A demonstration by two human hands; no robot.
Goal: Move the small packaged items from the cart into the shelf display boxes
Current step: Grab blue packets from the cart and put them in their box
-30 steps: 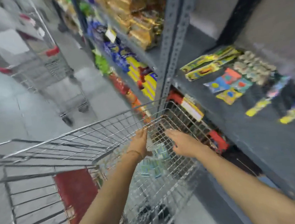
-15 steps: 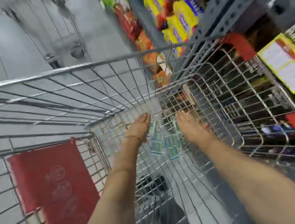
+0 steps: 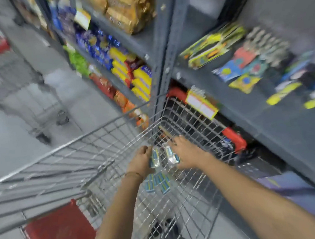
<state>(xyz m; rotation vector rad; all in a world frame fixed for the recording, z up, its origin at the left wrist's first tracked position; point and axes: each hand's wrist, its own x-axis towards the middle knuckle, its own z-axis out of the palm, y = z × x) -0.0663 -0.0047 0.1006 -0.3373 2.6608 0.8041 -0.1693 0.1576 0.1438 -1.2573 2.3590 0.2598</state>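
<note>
While both hands (image 3: 163, 157) lift packets (image 3: 171, 155), cart (image 3: 90, 136) crowds shelf (image 3: 236, 101).

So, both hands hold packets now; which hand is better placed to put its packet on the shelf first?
Probably the right hand. It holds a packet on the cart side nearest the grey shelf. The left hand also holds one, but the right arm lies between it and the shelf.
</note>
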